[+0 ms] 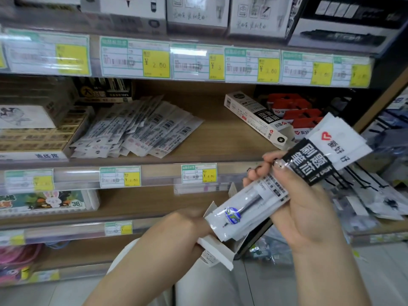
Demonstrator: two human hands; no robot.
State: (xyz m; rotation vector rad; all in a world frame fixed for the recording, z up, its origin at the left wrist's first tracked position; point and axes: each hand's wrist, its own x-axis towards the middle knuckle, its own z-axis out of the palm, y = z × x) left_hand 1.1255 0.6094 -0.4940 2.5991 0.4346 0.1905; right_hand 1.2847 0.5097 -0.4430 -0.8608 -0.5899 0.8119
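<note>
Because the left hand (176,235) grips only one end of the open white cardboard box (217,253), the box could tilt and crumple. The fanned bundle of clear plastic refill packets with black labels (254,206), lower ends at the box mouth, is pinched by the right hand (304,213); uneven pressure could let outer packets slip free.

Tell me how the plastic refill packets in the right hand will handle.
Probably light: the right hand pinches the whole stack of packets. Likely slippery, since the film shows glare. Their tops fan apart, so some may slide loose.
</note>
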